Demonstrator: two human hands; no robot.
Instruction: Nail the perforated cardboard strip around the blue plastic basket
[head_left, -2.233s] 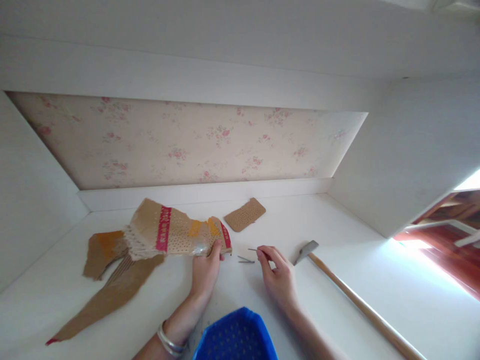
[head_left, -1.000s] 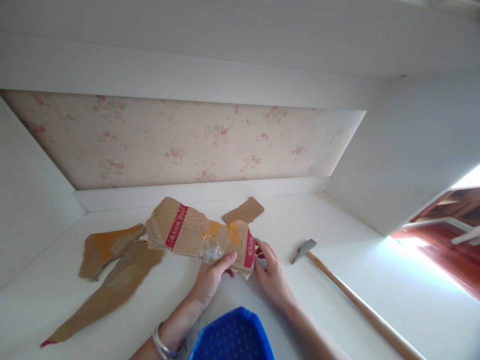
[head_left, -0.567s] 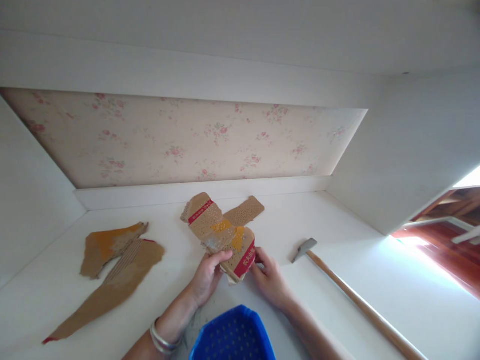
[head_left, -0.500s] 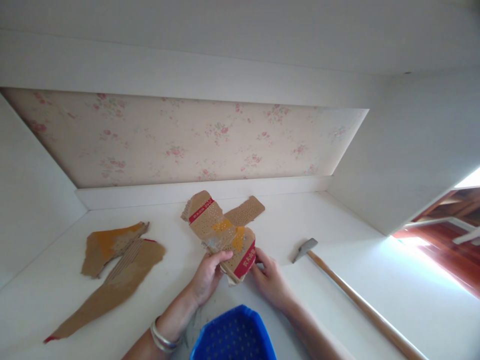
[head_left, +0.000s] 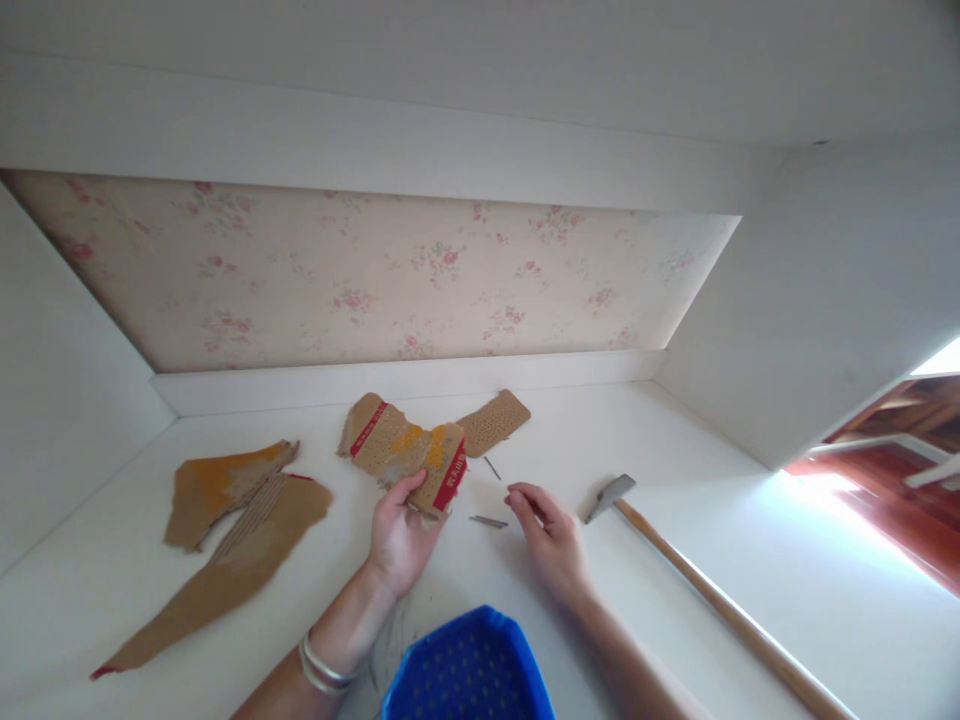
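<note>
My left hand (head_left: 405,535) grips a torn piece of brown cardboard (head_left: 409,450) by its near edge, thumb on top. The cardboard is peppered with small holes and carries red printed strips and orange patches. To its right, my right hand (head_left: 546,530) has thumb and fingers pinched together just above the white surface; whatever they may hold is too small to make out. A few thin metal nails (head_left: 489,521) lie side by side left of those fingertips. Another nail (head_left: 492,468) lies just beyond them.
A blue perforated basket (head_left: 469,665) stands at the near edge between my forearms. On the right lies a hammer (head_left: 697,580) with a long wooden handle. Torn cardboard pieces (head_left: 247,570) rest at left, and a perforated strip (head_left: 495,422) lies at the back. White panels enclose the surface.
The cardboard has moved left and away with my left hand. My right hand has let go of it and shifted slightly right. Nails once hidden beneath now show on the surface.
</note>
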